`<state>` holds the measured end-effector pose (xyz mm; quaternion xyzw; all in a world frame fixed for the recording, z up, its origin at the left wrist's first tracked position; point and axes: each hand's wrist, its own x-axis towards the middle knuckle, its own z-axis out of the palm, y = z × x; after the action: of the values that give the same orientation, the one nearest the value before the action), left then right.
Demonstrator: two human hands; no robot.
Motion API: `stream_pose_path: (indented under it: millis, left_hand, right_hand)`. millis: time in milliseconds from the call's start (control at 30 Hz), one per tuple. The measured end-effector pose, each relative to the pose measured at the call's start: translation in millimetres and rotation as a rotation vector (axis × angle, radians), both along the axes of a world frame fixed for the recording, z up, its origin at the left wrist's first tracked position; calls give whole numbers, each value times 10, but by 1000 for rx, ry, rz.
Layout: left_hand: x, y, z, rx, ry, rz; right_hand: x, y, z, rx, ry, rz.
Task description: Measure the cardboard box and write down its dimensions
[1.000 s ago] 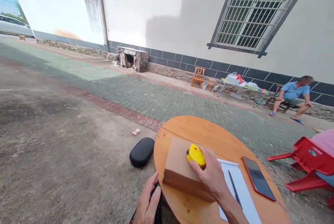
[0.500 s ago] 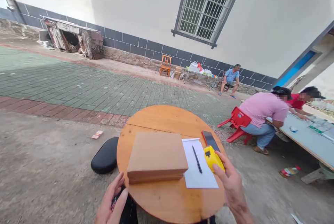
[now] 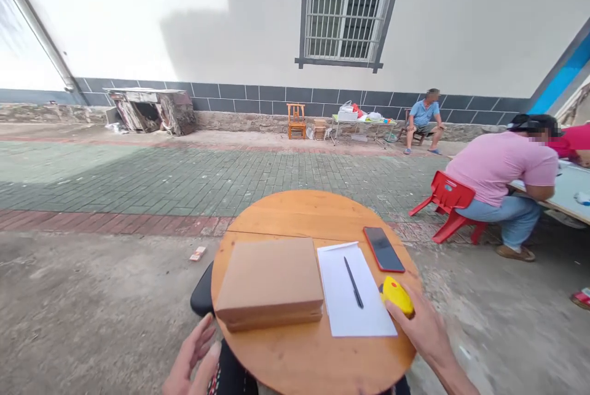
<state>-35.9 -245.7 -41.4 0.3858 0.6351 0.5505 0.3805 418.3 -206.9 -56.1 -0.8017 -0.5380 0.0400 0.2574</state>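
Observation:
A round wooden table stands in front of me. On it lie a flat brown cardboard box, a white sheet of paper with a black pen on it, and a red phone. My right hand grips a yellow tape measure at the table's right edge, beside the paper. My left hand hovers low at the table's near left, fingers spread, holding nothing, above something dark on my lap.
A black oval case lies on the ground left of the table. A person in pink sits on a red chair at a long table to the right. Another person sits by the far wall near an orange chair.
My right hand has carried the yellow tape measure off the cardboard box, across the paper, down to the table's right edge. My view has swung right and levelled.

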Motion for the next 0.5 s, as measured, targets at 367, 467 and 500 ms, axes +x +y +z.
stream_pose_path:
  millis: [367, 467, 500]
  left_hand:
    - [213, 415, 349, 3, -266, -192]
    - [233, 435, 339, 37, -283, -206]
    - [220, 443, 326, 57, -290, -206]
  right_hand:
    - [-1476, 183, 617, 28, 664, 379]
    - [-1791, 290, 636, 42, 728, 476]
    - [-1837, 299, 627, 52, 735, 494]
